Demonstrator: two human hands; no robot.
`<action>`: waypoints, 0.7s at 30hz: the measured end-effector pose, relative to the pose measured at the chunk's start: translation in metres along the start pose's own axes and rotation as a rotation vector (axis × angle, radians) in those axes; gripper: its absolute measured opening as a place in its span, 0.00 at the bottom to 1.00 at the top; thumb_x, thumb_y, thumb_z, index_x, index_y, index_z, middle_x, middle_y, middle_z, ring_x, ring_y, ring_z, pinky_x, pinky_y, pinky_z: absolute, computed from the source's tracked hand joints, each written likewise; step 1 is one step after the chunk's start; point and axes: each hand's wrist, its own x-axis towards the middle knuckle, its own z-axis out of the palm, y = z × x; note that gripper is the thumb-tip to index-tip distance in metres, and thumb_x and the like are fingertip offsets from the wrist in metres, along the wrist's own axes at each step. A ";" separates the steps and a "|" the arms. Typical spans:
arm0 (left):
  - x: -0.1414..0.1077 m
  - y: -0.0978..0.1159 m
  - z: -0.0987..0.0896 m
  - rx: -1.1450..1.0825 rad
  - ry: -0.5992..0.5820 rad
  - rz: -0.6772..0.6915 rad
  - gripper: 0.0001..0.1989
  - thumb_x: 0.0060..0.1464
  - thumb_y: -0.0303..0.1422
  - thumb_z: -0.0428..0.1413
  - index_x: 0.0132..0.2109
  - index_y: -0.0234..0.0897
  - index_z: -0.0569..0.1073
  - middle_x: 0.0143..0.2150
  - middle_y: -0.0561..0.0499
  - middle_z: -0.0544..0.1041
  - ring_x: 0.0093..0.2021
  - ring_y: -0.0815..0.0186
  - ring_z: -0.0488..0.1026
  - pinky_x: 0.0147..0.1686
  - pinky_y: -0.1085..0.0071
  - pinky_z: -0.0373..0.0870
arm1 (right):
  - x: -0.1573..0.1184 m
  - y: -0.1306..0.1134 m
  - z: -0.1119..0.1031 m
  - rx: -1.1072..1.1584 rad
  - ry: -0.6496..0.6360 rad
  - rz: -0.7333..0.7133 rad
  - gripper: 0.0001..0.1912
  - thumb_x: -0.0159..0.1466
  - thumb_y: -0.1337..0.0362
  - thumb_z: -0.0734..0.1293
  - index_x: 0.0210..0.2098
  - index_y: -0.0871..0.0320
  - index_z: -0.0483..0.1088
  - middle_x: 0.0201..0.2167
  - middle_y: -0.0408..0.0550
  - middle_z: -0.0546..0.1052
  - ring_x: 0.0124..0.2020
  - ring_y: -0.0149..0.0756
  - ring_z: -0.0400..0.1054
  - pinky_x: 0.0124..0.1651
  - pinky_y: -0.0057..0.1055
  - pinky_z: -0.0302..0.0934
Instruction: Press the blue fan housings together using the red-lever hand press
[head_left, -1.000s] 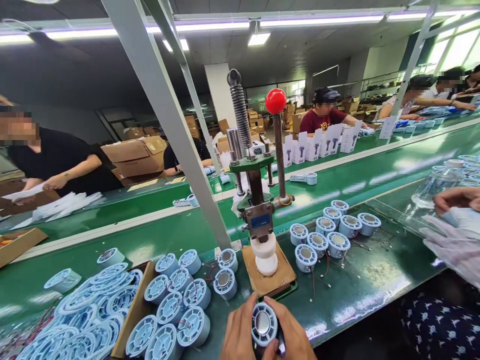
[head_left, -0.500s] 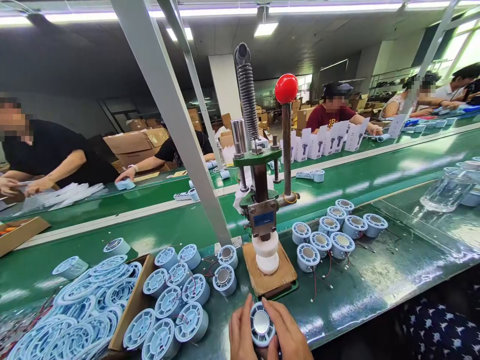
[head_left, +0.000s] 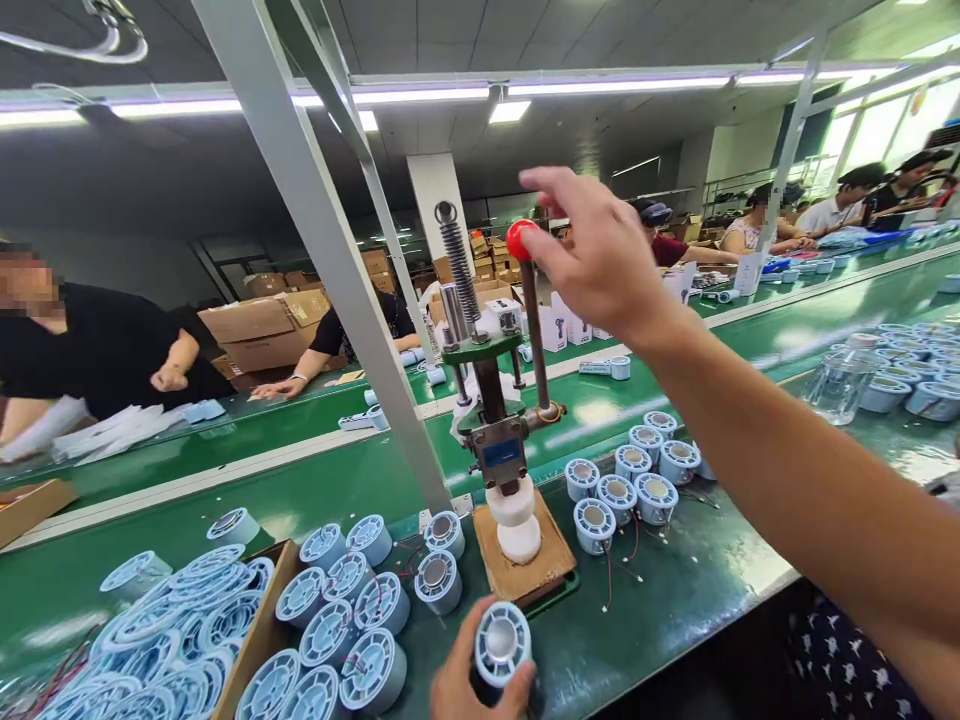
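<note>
My left hand [head_left: 459, 672] grips a round light-blue motor housing [head_left: 504, 640] with a silver disc in its middle, low in front of the press. Thumb and fingers lie around its sides. My right hand [head_left: 600, 255] is raised at the red ball knob [head_left: 517, 240] on the lever of a hand press [head_left: 501, 452]. Its fingers are spread, with the thumb at the knob; contact cannot be made out for certain. Two white round blocks [head_left: 517, 540] sit one above the other under the press ram, over a brown base board [head_left: 487, 535].
Light-blue housings [head_left: 375, 670] stand left of the press, and more with wires [head_left: 595, 525] stand right. A carton [head_left: 259, 620] edges a heap of light-blue rings [head_left: 172, 630]. A slanted white post [head_left: 322, 200] rises left of the press. Co-workers sit across the green conveyor [head_left: 225, 465].
My right hand has left the housing and risen to the lever's red knob. My left hand keeps the housing, now slightly further left. The camera view has tilted up.
</note>
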 end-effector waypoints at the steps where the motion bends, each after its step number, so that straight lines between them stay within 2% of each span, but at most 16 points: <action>1: 0.010 0.011 -0.005 -0.009 0.003 -0.022 0.31 0.42 0.44 0.60 0.54 0.37 0.73 0.49 0.46 0.81 0.49 0.53 0.77 0.53 0.59 0.71 | 0.018 0.006 0.011 0.073 0.000 0.049 0.38 0.60 0.67 0.36 0.50 0.93 0.60 0.44 0.53 0.73 0.49 0.28 0.69 0.40 0.19 0.57; 3: 0.035 0.033 -0.013 -0.050 0.002 -0.045 0.33 0.40 0.44 0.62 0.55 0.35 0.72 0.51 0.43 0.79 0.52 0.50 0.75 0.56 0.54 0.68 | 0.038 0.017 0.036 0.279 0.025 0.133 0.25 0.68 0.68 0.48 0.44 0.77 0.72 0.32 0.45 0.76 0.30 0.21 0.75 0.34 0.13 0.62; 4: 0.047 0.043 -0.014 -0.080 -0.006 -0.039 0.33 0.40 0.43 0.63 0.54 0.33 0.72 0.51 0.41 0.79 0.51 0.49 0.75 0.56 0.52 0.68 | 0.041 0.021 0.046 0.373 0.055 0.156 0.18 0.69 0.69 0.53 0.39 0.70 0.73 0.26 0.41 0.75 0.22 0.20 0.72 0.30 0.14 0.63; 6: 0.068 0.056 -0.010 -0.146 -0.024 0.006 0.31 0.39 0.40 0.64 0.52 0.31 0.73 0.49 0.40 0.79 0.49 0.49 0.75 0.54 0.52 0.68 | 0.039 0.026 0.060 0.488 0.097 0.174 0.18 0.69 0.69 0.53 0.32 0.66 0.72 0.21 0.38 0.71 0.15 0.17 0.65 0.27 0.16 0.60; 8: 0.082 0.062 0.003 -0.198 -0.048 0.054 0.29 0.40 0.36 0.64 0.52 0.33 0.73 0.49 0.42 0.80 0.49 0.52 0.76 0.53 0.55 0.69 | 0.033 0.028 0.064 0.524 0.091 0.168 0.16 0.68 0.69 0.54 0.30 0.65 0.70 0.21 0.38 0.70 0.14 0.18 0.64 0.25 0.18 0.58; 12: 0.093 0.059 0.031 -0.276 -0.123 0.105 0.24 0.41 0.32 0.63 0.49 0.34 0.74 0.46 0.45 0.81 0.45 0.58 0.78 0.48 0.63 0.73 | 0.030 0.031 0.064 0.538 0.055 0.170 0.15 0.67 0.67 0.54 0.30 0.64 0.69 0.22 0.40 0.71 0.15 0.19 0.64 0.22 0.20 0.53; 14: 0.095 0.056 0.038 -0.282 -0.163 0.117 0.22 0.41 0.32 0.64 0.47 0.33 0.75 0.43 0.45 0.82 0.43 0.58 0.78 0.45 0.64 0.74 | 0.034 0.031 0.065 0.541 0.063 0.190 0.15 0.67 0.67 0.54 0.30 0.64 0.69 0.22 0.40 0.71 0.16 0.20 0.64 0.22 0.20 0.53; 16: 0.092 0.056 0.039 -0.263 -0.171 0.123 0.23 0.43 0.32 0.65 0.49 0.33 0.75 0.44 0.44 0.82 0.44 0.57 0.78 0.47 0.63 0.73 | 0.035 0.025 0.060 0.552 0.075 0.235 0.15 0.67 0.68 0.54 0.30 0.64 0.69 0.23 0.41 0.71 0.17 0.21 0.65 0.24 0.21 0.55; 19: 0.077 0.058 0.032 -0.202 -0.147 0.136 0.26 0.47 0.30 0.63 0.54 0.36 0.73 0.51 0.44 0.79 0.51 0.56 0.75 0.54 0.61 0.70 | 0.014 0.006 0.029 0.577 0.082 0.269 0.16 0.67 0.70 0.54 0.32 0.65 0.71 0.25 0.43 0.72 0.22 0.22 0.67 0.27 0.23 0.59; 21: 0.060 0.054 0.020 -0.156 -0.122 0.145 0.27 0.50 0.30 0.61 0.58 0.39 0.70 0.58 0.45 0.75 0.58 0.56 0.70 0.61 0.57 0.64 | -0.027 -0.010 0.000 0.538 0.089 0.161 0.15 0.67 0.72 0.55 0.35 0.64 0.73 0.31 0.46 0.74 0.30 0.24 0.69 0.33 0.25 0.62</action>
